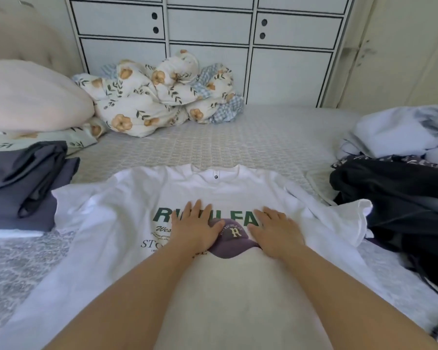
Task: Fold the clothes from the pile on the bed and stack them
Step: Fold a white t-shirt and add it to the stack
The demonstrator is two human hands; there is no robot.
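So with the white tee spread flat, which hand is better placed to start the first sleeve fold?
Roughly even, slight edge to the left. Both the left hand and right hand press flat on the white T-shirt. Its left sleeve lies smooth on the bed, while the right sleeve bunches against the dark clothes.

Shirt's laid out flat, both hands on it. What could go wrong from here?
1. The right sleeve of the white T-shirt lies bunched against the dark clothes pile; folding it in may leave it creased or snag a dark garment.
2. The left hand and right hand press flat only at the chest print, and wrinkles show near the left shoulder; they may get folded in.
3. The folded grey stack touches the left sleeve, so a sideways fold may disturb it.
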